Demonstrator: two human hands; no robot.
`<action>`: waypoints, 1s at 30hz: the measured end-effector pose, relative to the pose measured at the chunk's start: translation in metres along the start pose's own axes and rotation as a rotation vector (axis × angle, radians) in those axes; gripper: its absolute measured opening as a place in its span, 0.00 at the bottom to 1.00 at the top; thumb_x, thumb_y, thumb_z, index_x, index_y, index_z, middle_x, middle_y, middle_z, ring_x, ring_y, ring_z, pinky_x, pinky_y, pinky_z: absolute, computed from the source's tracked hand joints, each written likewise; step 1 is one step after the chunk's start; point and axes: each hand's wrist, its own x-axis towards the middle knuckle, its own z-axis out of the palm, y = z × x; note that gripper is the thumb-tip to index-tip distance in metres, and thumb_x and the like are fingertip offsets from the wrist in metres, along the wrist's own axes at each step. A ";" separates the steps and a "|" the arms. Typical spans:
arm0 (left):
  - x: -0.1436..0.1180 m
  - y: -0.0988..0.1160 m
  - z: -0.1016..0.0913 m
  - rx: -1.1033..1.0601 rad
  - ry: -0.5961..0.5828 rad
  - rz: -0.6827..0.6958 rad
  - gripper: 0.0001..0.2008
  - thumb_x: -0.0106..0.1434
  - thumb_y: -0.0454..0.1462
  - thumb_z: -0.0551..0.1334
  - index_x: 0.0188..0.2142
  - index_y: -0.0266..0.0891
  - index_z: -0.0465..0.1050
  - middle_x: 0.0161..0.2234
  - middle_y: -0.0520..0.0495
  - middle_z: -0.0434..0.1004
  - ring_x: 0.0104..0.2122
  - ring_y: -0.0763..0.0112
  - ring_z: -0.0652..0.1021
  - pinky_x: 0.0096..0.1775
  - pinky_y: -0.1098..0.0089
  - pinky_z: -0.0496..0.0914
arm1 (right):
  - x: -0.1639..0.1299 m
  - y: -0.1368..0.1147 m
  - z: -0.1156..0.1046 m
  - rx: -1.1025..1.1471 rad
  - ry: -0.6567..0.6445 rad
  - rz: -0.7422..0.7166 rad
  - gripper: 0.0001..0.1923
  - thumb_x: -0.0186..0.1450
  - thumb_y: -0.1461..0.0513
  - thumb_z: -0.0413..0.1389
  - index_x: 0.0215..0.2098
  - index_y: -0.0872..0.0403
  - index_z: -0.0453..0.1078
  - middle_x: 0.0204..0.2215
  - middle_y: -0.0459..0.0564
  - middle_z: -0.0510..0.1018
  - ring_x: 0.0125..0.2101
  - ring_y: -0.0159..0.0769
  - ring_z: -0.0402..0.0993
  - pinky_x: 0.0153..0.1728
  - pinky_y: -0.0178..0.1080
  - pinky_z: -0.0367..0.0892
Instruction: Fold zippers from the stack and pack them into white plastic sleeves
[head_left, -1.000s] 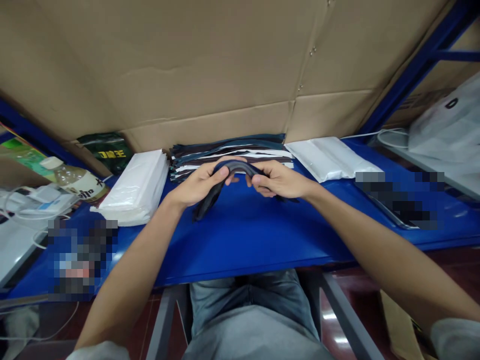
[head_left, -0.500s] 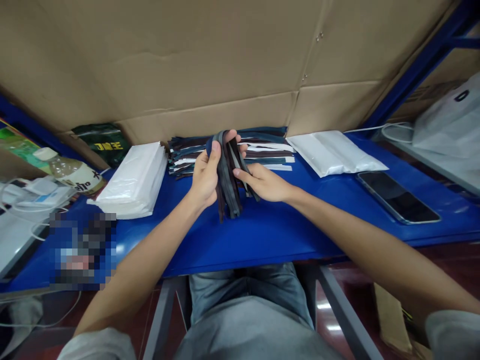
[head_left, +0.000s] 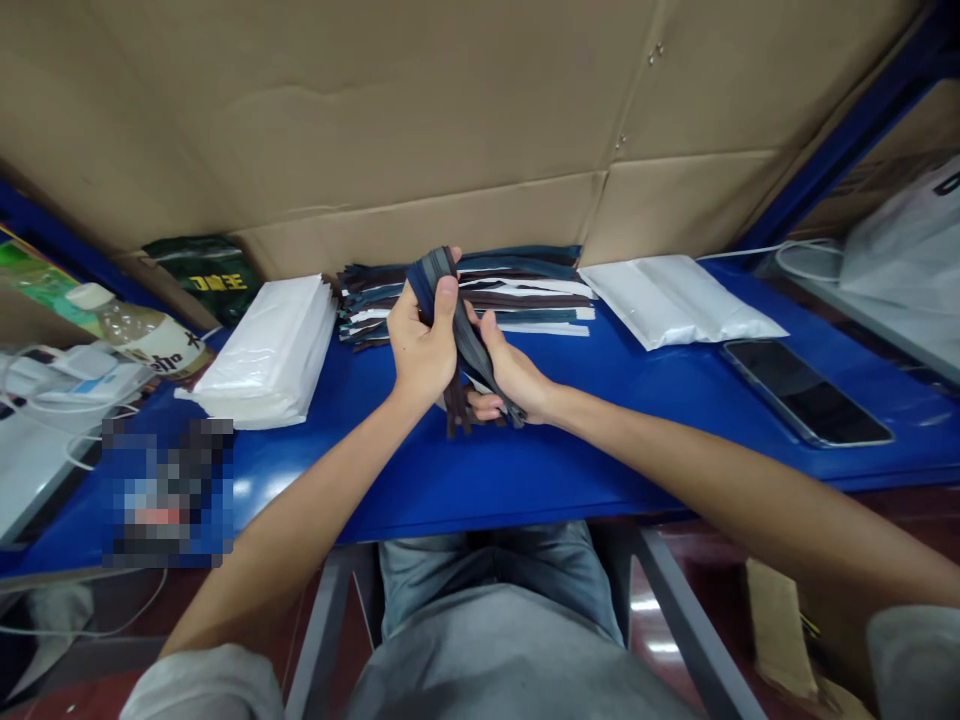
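A folded bundle of zippers (head_left: 472, 345), in grey, navy and dark brown, hangs over the fingers of my left hand (head_left: 421, 345). The left thumb presses on the bundle near its top fold. My right hand (head_left: 521, 378) wraps round the lower part of the bundle, its thumb pointing up and its fingertips showing beneath the strips. Behind both hands, a row of loose zippers (head_left: 525, 290) in navy, brown and white lies across the blue table (head_left: 420, 480).
At left are a stack of white packets (head_left: 259, 350), a bottle (head_left: 154, 335), a dark green pouch (head_left: 210, 275) and white cables (head_left: 45, 400). A white plastic packet (head_left: 679, 300) and a phone (head_left: 806, 392) lie at right. Cardboard (head_left: 375, 110) lines the back.
My right hand has slid lower and closed round the hanging ends of the bundle, pulling them together towards the right. The left hand has turned slightly, its thumb now across the bundle.
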 end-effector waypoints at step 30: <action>0.028 -0.002 -0.028 0.042 -0.183 -0.029 0.34 0.76 0.66 0.58 0.63 0.45 0.79 0.45 0.41 0.87 0.48 0.55 0.88 0.47 0.58 0.84 | -0.002 -0.015 -0.007 0.191 0.043 0.030 0.27 0.72 0.43 0.68 0.33 0.51 0.62 0.22 0.34 0.54 0.18 0.23 0.49 0.17 0.31 0.48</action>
